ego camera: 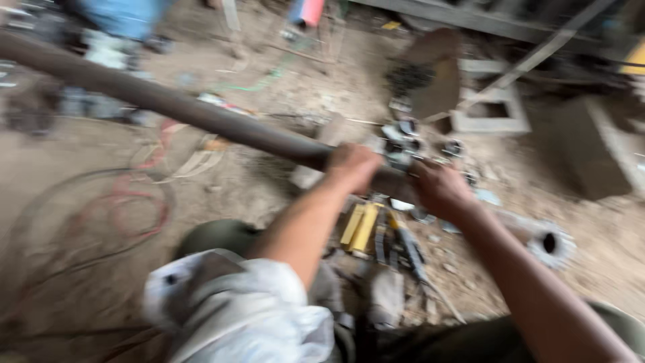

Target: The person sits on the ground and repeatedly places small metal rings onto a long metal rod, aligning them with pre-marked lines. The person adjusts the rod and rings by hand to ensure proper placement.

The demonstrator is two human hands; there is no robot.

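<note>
A long dark metal pipe point(175, 107) runs from the upper left down to the middle of the blurred head view. My left hand point(351, 168) is wrapped over the pipe near its lower end. Just to the right, my right hand point(440, 188) grips the same pipe. Between and behind my hands sits a cluster of small grey metal parts point(403, 144). Below my hands lie yellow-handled tools point(361, 227) on the dirt floor.
A toothed metal gear point(551, 245) lies on the ground at the right. Loops of red and dark cable point(127, 208) lie at the left. A grey square frame point(494, 111) and a rusty round plate point(430, 74) stand behind. A person in blue stands at the top left.
</note>
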